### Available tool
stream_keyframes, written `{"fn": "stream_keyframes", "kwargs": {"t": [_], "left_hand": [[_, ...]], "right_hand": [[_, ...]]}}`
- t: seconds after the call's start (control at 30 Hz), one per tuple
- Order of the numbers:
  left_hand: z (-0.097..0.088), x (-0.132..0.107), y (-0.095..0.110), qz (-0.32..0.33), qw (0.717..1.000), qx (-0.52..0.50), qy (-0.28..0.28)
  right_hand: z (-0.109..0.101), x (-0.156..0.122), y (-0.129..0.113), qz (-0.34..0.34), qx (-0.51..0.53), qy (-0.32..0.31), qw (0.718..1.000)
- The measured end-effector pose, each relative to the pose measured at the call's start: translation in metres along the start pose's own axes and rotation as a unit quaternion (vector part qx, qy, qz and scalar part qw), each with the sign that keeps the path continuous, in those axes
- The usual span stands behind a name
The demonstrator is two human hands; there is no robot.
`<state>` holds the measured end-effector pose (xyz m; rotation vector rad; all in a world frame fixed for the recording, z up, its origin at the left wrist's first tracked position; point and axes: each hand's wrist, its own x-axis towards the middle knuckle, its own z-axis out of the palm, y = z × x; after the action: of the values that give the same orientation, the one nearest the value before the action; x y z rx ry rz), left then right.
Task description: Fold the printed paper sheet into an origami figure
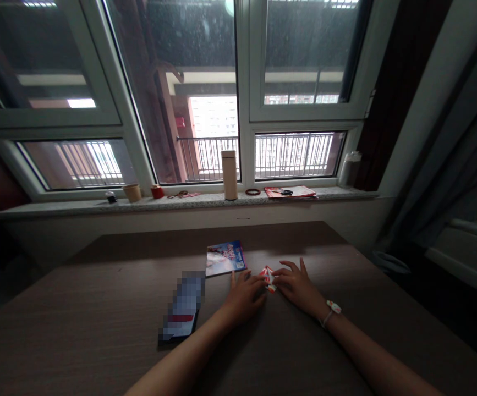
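Observation:
A small folded paper, red and white, lies on the brown table between my two hands. From its left side, the fingertips of my left hand press on it, with the fingers bent and the palm down. My right hand pinches its right edge with thumb and fingertips, while other fingers stick up off the paper. A bracelet sits on my right wrist. Just beyond my left hand lies a booklet with a blue and pink cover. The undersides of my fingers are hidden.
A phone with a blurred-out screen lies left of my left forearm. On the windowsill stand a beige flask, a paper cup, a red spool and a clear bottle. Scissors rest on red-and-white papers there.

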<state>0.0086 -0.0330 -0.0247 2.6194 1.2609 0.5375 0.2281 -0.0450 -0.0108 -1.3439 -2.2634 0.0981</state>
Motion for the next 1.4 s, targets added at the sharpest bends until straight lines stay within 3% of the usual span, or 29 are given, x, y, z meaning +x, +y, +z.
{"fn": "stream_keyframes", "kwargs": {"t": [0.7, 1.07, 1.4], "left_hand": [[-0.0012, -0.0002, 0.0005, -0.003, 1.000, -0.003, 0.000], [-0.0007, 0.0007, -0.0004, -0.009, 1.000, 0.009, -0.011], [-0.0066, 0.0023, 0.0035, -0.054, 0.998, -0.014, 0.043]], "right_hand": [[0.0014, 0.0011, -0.0006, 0.012, 0.005, -0.002, 1.000], [-0.0016, 0.0020, 0.0010, 0.028, 0.025, -0.032, 0.999], [-0.0004, 0.0020, -0.0018, 0.016, 0.063, -0.065, 0.996]]}}
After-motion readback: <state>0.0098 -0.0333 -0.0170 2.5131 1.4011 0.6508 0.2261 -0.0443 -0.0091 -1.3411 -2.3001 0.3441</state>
